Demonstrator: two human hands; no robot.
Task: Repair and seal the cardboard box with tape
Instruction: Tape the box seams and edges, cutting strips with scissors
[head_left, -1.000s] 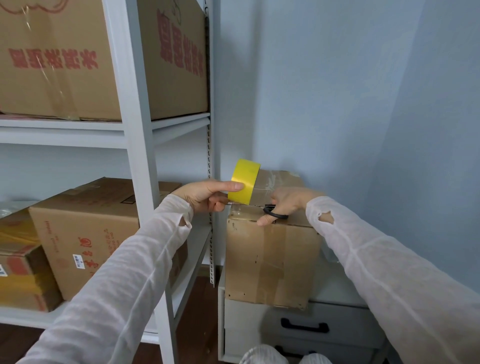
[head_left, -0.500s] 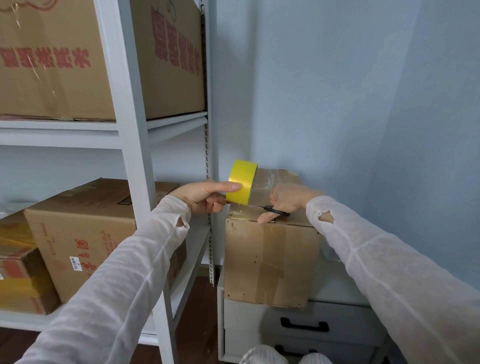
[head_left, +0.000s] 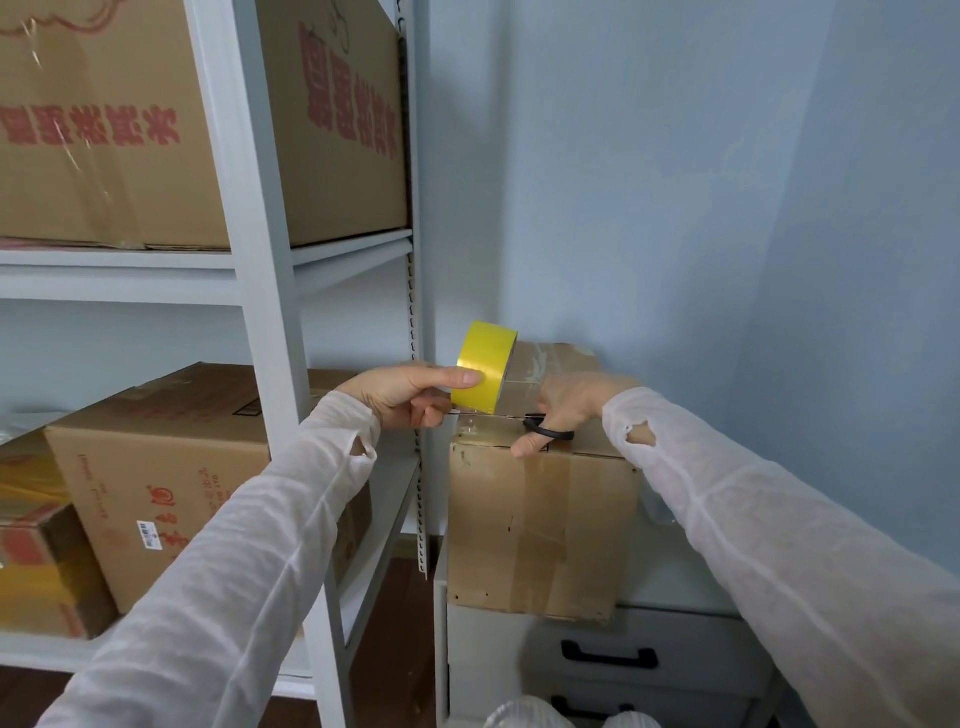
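I am looking down at the cardboard box (head_left: 540, 519), which is sitting right of centre in the frame on top of a white drawer unit (head_left: 597, 654) in the corner of pale blue walls. Its front face is showing older strips of brown tape, and its top edge looks creased.

My left hand (head_left: 410, 395), just left of centre, is grasping the yellow tape roll (head_left: 485, 366). The thumb is lying across the roll's outer face and the other fingers are curling underneath. The roll is standing on edge just above the box's top left corner.

My right hand (head_left: 576, 400) is resting on the box top, just right of the roll, and is clasping the scissors (head_left: 537, 427). The thumb is passing through a black handle loop and pointing down over the front edge. The blades are running leftward as a thin line toward the underside of the roll; I cannot tell whether they are apart or together.

Both arms are wearing thin white sleeves. A white shelving rack (head_left: 260, 312) is filling the left half of the frame. It is carrying a large carton (head_left: 130, 145) with red print at upper left and a brown carton (head_left: 156, 467) lower down, with a yellowish box (head_left: 36, 545) at the left edge.
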